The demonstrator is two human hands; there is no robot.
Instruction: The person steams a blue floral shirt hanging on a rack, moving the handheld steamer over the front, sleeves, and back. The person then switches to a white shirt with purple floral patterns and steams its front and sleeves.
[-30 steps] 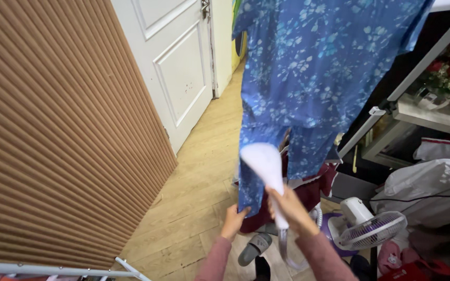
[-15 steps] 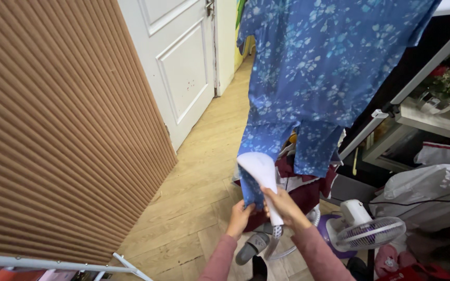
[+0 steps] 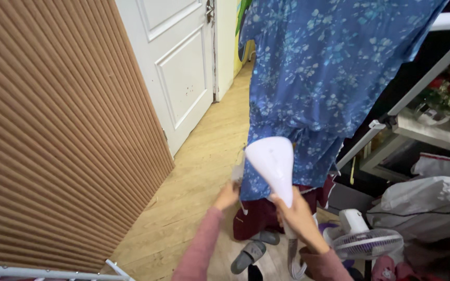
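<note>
A blue flowered garment (image 3: 319, 78) hangs in front of me, reaching down past the middle of the view. My right hand (image 3: 299, 214) grips the handle of a white garment steamer head (image 3: 272, 162), whose wide flat face is held against the garment's lower part. My left hand (image 3: 227, 196) pinches the bottom hem of the garment at its left edge and holds it taut. Both my sleeves are pink.
A ribbed brown wall (image 3: 53, 135) fills the left and a white panelled door (image 3: 175, 62) stands beyond it. A small white fan (image 3: 363, 239), grey slippers (image 3: 251, 252), a dark red bag (image 3: 259, 216), a white rack (image 3: 412, 83) and stuffed bags (image 3: 433, 200) crowd the right.
The steamer head has risen a little against the garment and turned its white back toward me. My left hand has moved up to the hem.
</note>
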